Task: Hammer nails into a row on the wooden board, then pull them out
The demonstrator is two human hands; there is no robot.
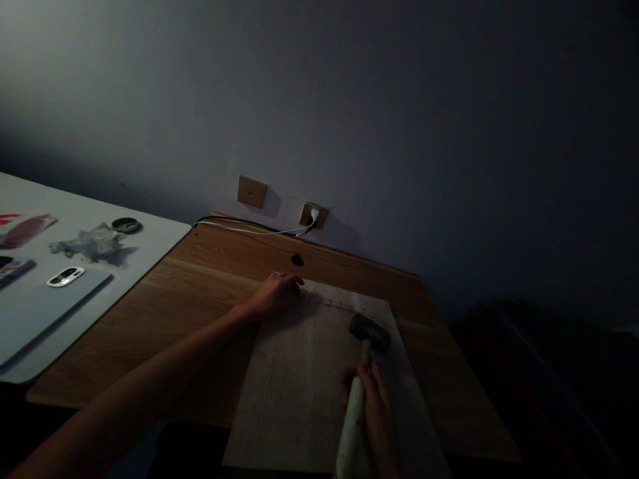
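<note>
- Dim grey-blue wall (449, 106) behind; against it stands a wooden desk (180, 293), with a white table (80, 203) adjoining at the left.
- 2 wall plates are fixed above the desk, a left plate (246, 191) and a right plate (305, 216); a white plug (314, 215) sits in the right plate, and cables (244, 230) run left along the desk's back edge.
- Mallet (370, 332) in the right hand (374, 396); the fingers are closed around its handle, and the head lies just beyond them, over the far right part of a board (289, 392); whether the head touches the board I cannot tell.
- Its head is dark, blocky and set crosswise; the handle is brownish at the neck, whitish and thicker lower down, slanting toward the viewer.
- Left hand (279, 293) at the board's far left corner; fingers bent, tips partly in shadow; I cannot tell whether they grip anything.
- Board pale, flat and roughly rectangular, its near end past the desk's front edge; a row of small bright spots (340, 305) runs near its far edge, between the left hand and the mallet head, too small to identify.
</note>
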